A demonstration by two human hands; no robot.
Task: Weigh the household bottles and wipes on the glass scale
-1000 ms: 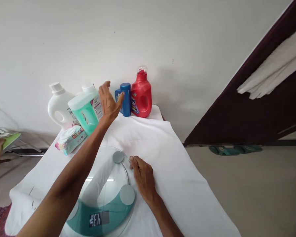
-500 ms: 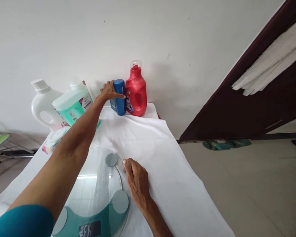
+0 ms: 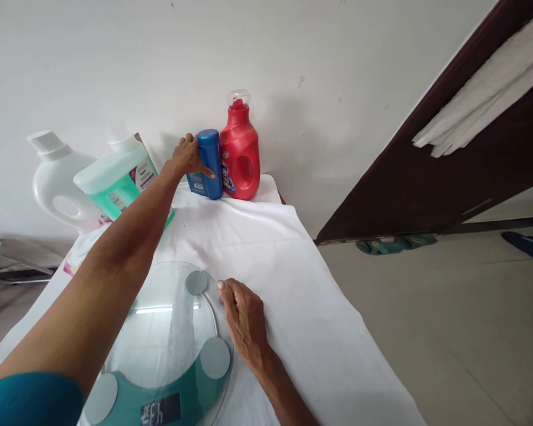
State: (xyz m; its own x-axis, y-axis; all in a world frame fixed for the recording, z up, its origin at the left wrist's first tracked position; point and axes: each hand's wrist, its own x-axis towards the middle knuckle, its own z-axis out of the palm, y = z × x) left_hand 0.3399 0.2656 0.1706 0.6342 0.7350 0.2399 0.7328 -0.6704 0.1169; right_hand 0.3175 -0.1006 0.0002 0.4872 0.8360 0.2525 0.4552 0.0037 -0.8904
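Observation:
My left hand (image 3: 189, 156) is stretched to the far end of the cloth-covered table, closed around a blue bottle (image 3: 210, 163); its thumb lies across the front and the fingers go behind. The bottle stands upright beside a red detergent bottle (image 3: 243, 151) with a clear cap. Nearer to me lies a round glass bathroom scale (image 3: 169, 331) with grey foot pads and a lit display. At its right rim my right hand (image 3: 245, 313) is closed, the thumb at the glass edge; its curled fingertips are mostly hidden.
A white jug (image 3: 48, 177) and a bottle of green liquid (image 3: 115, 177) stand back left, with a floral packet (image 3: 77, 251) partly behind my left arm. A white cloth (image 3: 288, 284) covers the table against the wall. Green slippers (image 3: 379, 245) lie on the floor right.
The blue bottle has turned slightly, so more of its labelled side shows, and my left thumb sits further left on it. My right hand stays at the scale's rim. The view has shifted a little.

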